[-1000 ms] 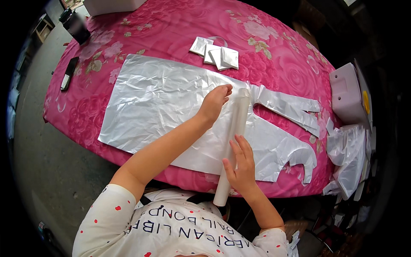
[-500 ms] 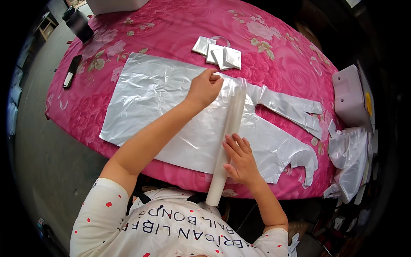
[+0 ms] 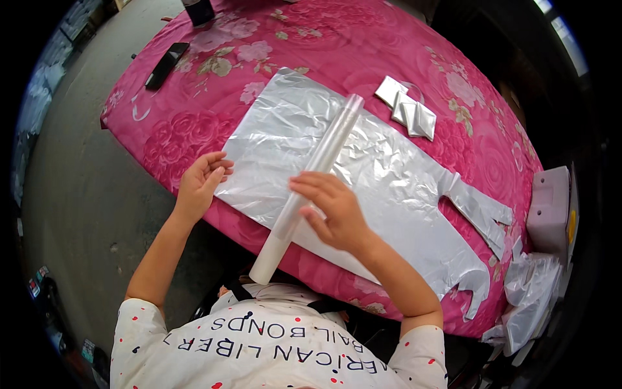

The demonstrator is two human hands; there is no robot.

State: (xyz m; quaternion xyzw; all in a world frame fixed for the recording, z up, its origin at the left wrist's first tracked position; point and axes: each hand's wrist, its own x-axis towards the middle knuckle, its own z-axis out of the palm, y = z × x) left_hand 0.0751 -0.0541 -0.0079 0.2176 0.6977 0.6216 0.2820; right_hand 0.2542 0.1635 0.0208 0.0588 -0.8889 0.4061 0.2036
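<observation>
A silvery, translucent plastic carrier bag (image 3: 395,194) lies flat and creased, its two cut handles toward the right. Across its left part rests a whitish translucent tube (image 3: 324,148), slanting from the far side to the near table edge and past it. My right hand (image 3: 337,211) is open, its stretched fingers laid on the tube about midway along. At the bag's near left corner is my left hand (image 3: 199,188), fingers loosely bent and apart from the thumb, with nothing visible in it. Whether its fingertips touch the bag I cannot tell.
Several small folded silvery packets (image 3: 414,115) lie beyond the bag on the pink floral tablecloth (image 3: 311,39). A black phone (image 3: 167,66) and a dark bottle (image 3: 199,10) stand at far left. On the right are a pale box (image 3: 549,204) and a heap of clear plastic bags (image 3: 531,292).
The tube has moved left along the bag, with my right hand on it. My left hand has left the bag's far edge for its near left corner. The whole view has shifted.
</observation>
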